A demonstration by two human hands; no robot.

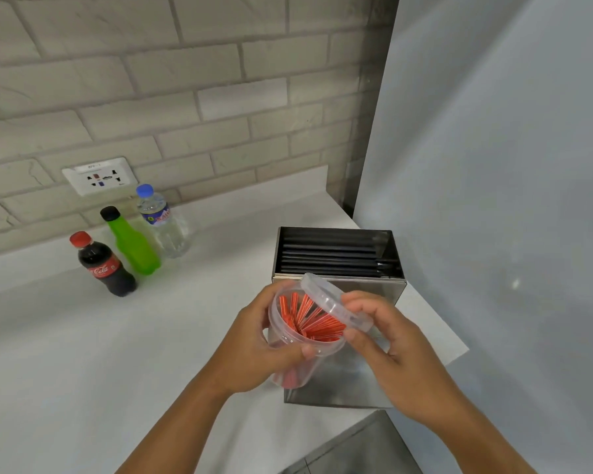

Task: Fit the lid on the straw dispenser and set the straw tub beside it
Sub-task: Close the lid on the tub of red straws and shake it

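A clear plastic straw tub [288,340] full of red straws [314,319] is held in front of me, above the counter. My left hand [254,350] wraps around its side. My right hand [387,340] pinches the tub's clear round lid [336,302], which is tilted over the far right of the rim, partly off. Just behind stands the steel straw dispenser [339,254], a box with its top uncovered and black straws [329,256] lying flat inside. No dispenser lid is visible.
Three bottles stand at the back left of the white counter [117,354]: a cola bottle [105,265], a green bottle [132,244] and a water bottle [161,222]. A wall socket [100,176] sits on the brick wall. A grey wall [493,165] closes the right side.
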